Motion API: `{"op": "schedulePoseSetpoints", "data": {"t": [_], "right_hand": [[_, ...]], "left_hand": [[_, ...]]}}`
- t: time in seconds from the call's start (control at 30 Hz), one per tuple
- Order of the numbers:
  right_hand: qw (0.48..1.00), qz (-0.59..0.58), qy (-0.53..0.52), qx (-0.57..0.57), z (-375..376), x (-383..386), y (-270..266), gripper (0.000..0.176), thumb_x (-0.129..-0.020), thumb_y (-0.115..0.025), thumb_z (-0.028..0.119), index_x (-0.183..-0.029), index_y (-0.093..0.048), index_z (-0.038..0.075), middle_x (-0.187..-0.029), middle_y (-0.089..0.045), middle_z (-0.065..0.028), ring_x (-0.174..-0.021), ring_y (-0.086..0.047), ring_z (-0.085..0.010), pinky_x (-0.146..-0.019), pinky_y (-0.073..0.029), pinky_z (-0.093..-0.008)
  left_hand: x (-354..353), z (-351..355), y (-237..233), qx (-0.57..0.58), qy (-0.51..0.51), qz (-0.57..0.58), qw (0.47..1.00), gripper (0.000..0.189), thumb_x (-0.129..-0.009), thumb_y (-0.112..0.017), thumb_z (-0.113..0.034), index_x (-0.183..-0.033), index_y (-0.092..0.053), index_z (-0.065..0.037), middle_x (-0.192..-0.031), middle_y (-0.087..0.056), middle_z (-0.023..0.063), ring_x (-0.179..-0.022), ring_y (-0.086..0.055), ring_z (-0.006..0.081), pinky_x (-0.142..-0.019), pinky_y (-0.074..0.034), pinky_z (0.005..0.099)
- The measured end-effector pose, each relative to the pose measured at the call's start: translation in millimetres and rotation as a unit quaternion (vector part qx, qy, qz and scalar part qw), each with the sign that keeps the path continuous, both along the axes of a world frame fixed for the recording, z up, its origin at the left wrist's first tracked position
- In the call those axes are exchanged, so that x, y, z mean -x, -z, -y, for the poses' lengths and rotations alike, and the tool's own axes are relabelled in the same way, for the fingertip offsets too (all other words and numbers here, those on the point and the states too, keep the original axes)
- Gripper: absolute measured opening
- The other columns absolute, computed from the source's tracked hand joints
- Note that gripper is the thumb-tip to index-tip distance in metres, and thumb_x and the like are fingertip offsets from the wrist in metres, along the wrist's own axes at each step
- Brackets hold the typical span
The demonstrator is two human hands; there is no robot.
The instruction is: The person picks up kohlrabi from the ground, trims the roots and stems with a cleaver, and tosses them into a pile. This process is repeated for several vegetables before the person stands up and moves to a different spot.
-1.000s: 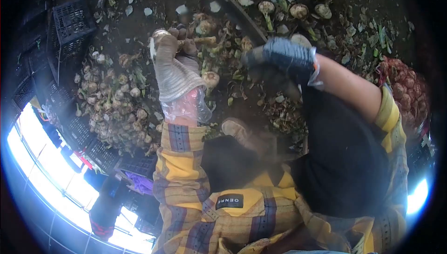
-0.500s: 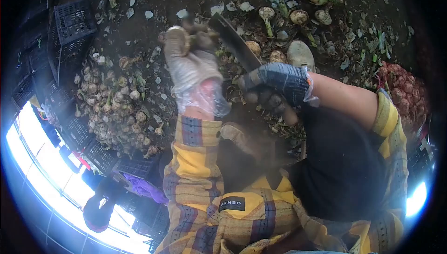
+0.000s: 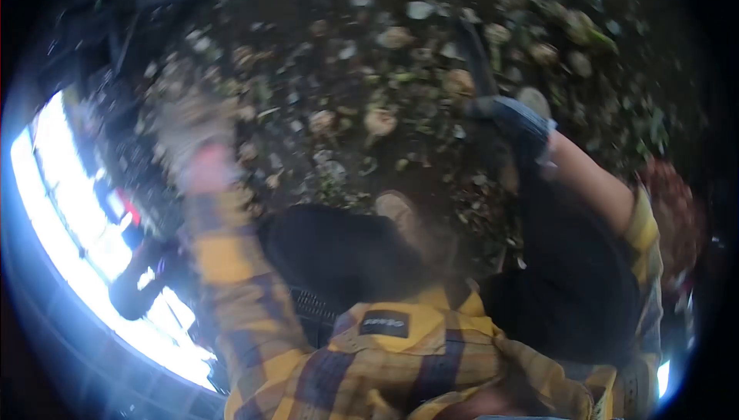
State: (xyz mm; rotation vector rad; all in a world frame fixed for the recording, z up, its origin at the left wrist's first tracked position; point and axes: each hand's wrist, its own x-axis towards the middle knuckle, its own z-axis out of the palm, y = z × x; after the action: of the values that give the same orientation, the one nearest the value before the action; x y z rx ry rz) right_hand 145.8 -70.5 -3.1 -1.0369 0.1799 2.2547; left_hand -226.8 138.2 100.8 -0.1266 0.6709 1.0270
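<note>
My right hand (image 3: 516, 127), in a dark grey glove, is closed around a long, dark-bladed knife (image 3: 479, 62). The blade points up and away from me, beside a round pale bulb (image 3: 459, 83) on the ground. My left hand (image 3: 196, 123), in a whitish glove, is stretched out to the left, at the place of the bulb pile. Motion smears its fingers, so I cannot see whether they hold anything. Another pale bulb (image 3: 380, 121) lies on the ground between my hands.
Bulbs, stalks and peelings litter the dark soil. A red net sack (image 3: 671, 216) of bulbs stands at the right. Dark crates, blurred, line the left side. My bent legs (image 3: 331, 250) and shoes are close below the hands.
My left hand has swung left and toward me, from beside the blade to the pile. My right hand keeps the knife and appears shifted slightly right. The whole view has shifted and blurred.
</note>
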Motion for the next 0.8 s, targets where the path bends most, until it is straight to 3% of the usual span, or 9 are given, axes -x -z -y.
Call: {"op": "schedulePoseSetpoints", "data": {"t": [0.13, 0.2, 0.23, 0.27, 0.3, 0.37, 0.5, 0.6, 0.8], "right_hand": [[0.999, -0.004, 0.052, -0.008, -14.3, -24.9, -9.4, 0.027, -0.087, -0.056, 0.03, -0.097, -0.059, 0.006, -0.07, -0.055, 0.0031, -0.049, -0.044, -0.0075, -0.049, -0.04, -0.0209], [0.993, -0.051, 0.109, -0.006, -9.3, -24.9, 10.9, 0.028, -0.087, -0.056, 0.03, -0.095, -0.06, 0.004, -0.067, -0.053, 0.0042, -0.049, -0.043, -0.0077, -0.048, -0.039, -0.0216], [0.988, 0.078, 0.135, 0.016, -14.2, -20.4, -2.9, 0.029, -0.086, -0.058, 0.03, -0.093, -0.059, 0.002, -0.066, -0.052, 0.0046, -0.051, -0.043, -0.0068, -0.049, -0.039, -0.0211], [0.99, 0.073, 0.121, 0.013, -14.0, -23.2, -0.8, 0.029, -0.085, -0.058, 0.03, -0.093, -0.059, 0.003, -0.069, -0.053, 0.0037, -0.052, -0.043, -0.0069, -0.049, -0.039, -0.0213], [0.992, 0.068, 0.105, 0.012, -13.5, -26.9, 2.8, 0.029, -0.085, -0.058, 0.031, -0.094, -0.06, 0.003, -0.071, -0.054, 0.0029, -0.053, -0.044, -0.007, -0.05, -0.039, -0.0216], [0.991, 0.081, 0.102, 0.008, -9.1, -30.8, 10.5, 0.028, -0.085, -0.059, 0.031, -0.095, -0.06, 0.004, -0.074, -0.056, 0.0013, -0.055, -0.045, -0.0074, -0.05, -0.04, -0.0223], [0.987, 0.103, 0.127, -0.005, -3.1, -35.8, 18.7, 0.028, -0.084, -0.06, 0.032, -0.097, -0.061, 0.007, -0.078, -0.058, -0.0003, -0.057, -0.046, -0.0088, -0.051, -0.041, -0.0246], [0.987, 0.117, 0.104, -0.024, 0.9, -38.3, 29.0, 0.026, -0.084, -0.06, 0.03, -0.097, -0.062, 0.008, -0.077, -0.058, -0.0005, -0.06, -0.049, -0.01, -0.052, -0.042, -0.0263], [0.977, 0.192, 0.065, -0.062, 3.1, -28.5, 30.9, 0.023, -0.086, -0.056, 0.026, -0.091, -0.063, 0.005, -0.077, -0.061, -0.0037, -0.063, -0.057, -0.0112, -0.054, -0.046, -0.0286]], "left_hand": [[56.9, -49.1, -19.2, -0.005, -0.215, -0.234, 0.948, 0.017, -0.082, -0.058, -0.014, -0.094, -0.057, -0.002, -0.081, -0.059, 0.0081, -0.068, -0.055, 0.0127, -0.055, -0.044, 0.0224], [39.8, -47.2, 1.9, 0.079, -0.269, -0.083, 0.956, 0.02, -0.081, -0.06, -0.014, -0.096, -0.058, -0.002, -0.085, -0.06, 0.0089, -0.075, -0.056, 0.0148, -0.064, -0.046, 0.0246], [44.9, -48.2, 45.8, 0.191, -0.335, 0.168, 0.907, 0.024, -0.079, -0.063, -0.014, -0.099, -0.058, -0.003, -0.091, -0.06, 0.0096, -0.083, -0.056, 0.0175, -0.075, -0.044, 0.0285], [0.4, -36.9, 42.2, 0.126, -0.216, 0.001, 0.968, 0.029, -0.078, -0.064, -0.016, -0.102, -0.057, -0.003, -0.095, -0.06, 0.0099, -0.088, -0.056, 0.019, -0.077, -0.045, 0.0297], [-57.3, -15.9, 51.5, -0.026, 0.01, -0.39, 0.92, 0.034, -0.077, -0.065, -0.019, -0.105, -0.057, -0.003, -0.098, -0.06, 0.0102, -0.092, -0.055, 0.0204, -0.079, -0.045, 0.031], [-140.5, 22.7, 72.5, -0.12, 0.229, -0.643, 0.721, 0.044, -0.075, -0.067, -0.025, -0.112, -0.056, -0.003, -0.106, -0.06, 0.0108, -0.101, -0.055, 0.0232, -0.084, -0.046, 0.0336], [-249.5, 77.4, 85.5, -0.21, 0.536, -0.594, 0.561, 0.053, -0.079, -0.064, -0.031, -0.122, -0.05, -0.004, -0.115, -0.057, 0.0147, -0.106, -0.054, 0.0222, -0.091, -0.043, 0.0309], [-266.8, 100.8, 131.1, -0.289, 0.645, -0.673, 0.219, 0.074, -0.071, -0.07, -0.035, -0.132, -0.038, -0.01, -0.131, -0.042, 0.0191, -0.115, -0.05, 0.0314, -0.093, -0.044, 0.0387], [-236.3, 132.3, 154.3, -0.283, 0.65, -0.679, 0.189, 0.068, -0.068, -0.073, -0.029, -0.127, -0.042, -0.014, -0.121, -0.048, 0.0171, -0.108, -0.054, 0.0326, -0.089, -0.046, 0.039]]}}
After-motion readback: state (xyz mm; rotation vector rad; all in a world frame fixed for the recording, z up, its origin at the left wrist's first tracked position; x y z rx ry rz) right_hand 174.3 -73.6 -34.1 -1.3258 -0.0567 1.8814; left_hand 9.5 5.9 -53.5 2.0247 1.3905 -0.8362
